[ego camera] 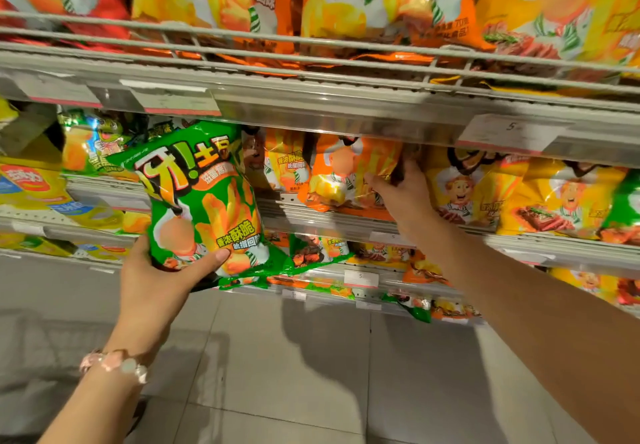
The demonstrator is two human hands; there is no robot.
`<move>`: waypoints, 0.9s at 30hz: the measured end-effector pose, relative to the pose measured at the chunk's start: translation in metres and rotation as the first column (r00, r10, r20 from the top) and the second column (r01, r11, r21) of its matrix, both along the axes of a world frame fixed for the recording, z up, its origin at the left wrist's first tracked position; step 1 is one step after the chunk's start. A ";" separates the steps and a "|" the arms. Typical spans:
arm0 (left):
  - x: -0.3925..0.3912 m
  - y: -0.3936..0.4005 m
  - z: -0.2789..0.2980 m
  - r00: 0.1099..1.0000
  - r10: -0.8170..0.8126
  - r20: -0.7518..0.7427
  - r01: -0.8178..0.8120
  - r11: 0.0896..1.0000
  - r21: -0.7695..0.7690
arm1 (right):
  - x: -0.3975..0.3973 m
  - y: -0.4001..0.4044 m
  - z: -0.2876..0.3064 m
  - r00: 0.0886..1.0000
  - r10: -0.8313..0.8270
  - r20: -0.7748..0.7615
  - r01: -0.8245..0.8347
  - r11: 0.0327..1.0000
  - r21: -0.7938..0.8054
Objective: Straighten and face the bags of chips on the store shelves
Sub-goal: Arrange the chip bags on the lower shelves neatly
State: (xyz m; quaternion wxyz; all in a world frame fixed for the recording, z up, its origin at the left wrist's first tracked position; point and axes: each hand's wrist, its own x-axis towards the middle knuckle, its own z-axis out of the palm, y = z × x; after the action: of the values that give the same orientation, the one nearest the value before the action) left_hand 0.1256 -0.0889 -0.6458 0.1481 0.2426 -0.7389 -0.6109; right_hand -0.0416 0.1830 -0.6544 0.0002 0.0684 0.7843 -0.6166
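Green chip bag (204, 198) sits pinched in your left hand (156, 281), unshelved; your right hand (401, 191) grips an orange bag (346, 173) (lower rows beneath look messy).

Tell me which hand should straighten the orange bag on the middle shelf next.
Right. The right hand already grips the orange bag; the left hand is busy holding the green bag.
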 end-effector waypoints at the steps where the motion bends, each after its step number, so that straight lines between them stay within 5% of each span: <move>1: 0.000 0.003 0.000 1.000 -0.004 -0.009 0.004 1.000 0.022 | -0.002 -0.002 -0.002 1.000 -0.009 0.004 0.009 1.000 0.006; 12: -0.008 0.036 0.004 0.997 -0.075 0.002 0.074 0.997 0.031 | -0.019 -0.007 -0.023 0.995 -0.078 -0.057 0.079 0.997 0.016; 22: -0.029 0.067 0.000 0.990 -0.131 0.049 0.130 0.991 0.033 | -0.020 0.012 -0.019 0.988 0.137 0.074 -0.152 0.952 0.265; 24: -0.034 0.079 0.001 0.987 -0.154 0.051 0.154 0.988 0.018 | -0.003 0.014 -0.004 0.985 0.166 0.034 -0.170 0.965 0.200; 27: -0.040 0.101 0.001 0.980 -0.186 0.071 0.185 0.983 0.019 | 0.036 0.021 0.024 0.978 0.206 0.038 -0.201 0.974 -0.104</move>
State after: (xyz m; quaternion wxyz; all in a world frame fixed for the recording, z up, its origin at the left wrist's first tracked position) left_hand 0.0861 0.0122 -0.6450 0.0622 0.1958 -0.7593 -0.6175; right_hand -0.0057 0.2038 -0.6300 0.0855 0.0025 0.7552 -0.6498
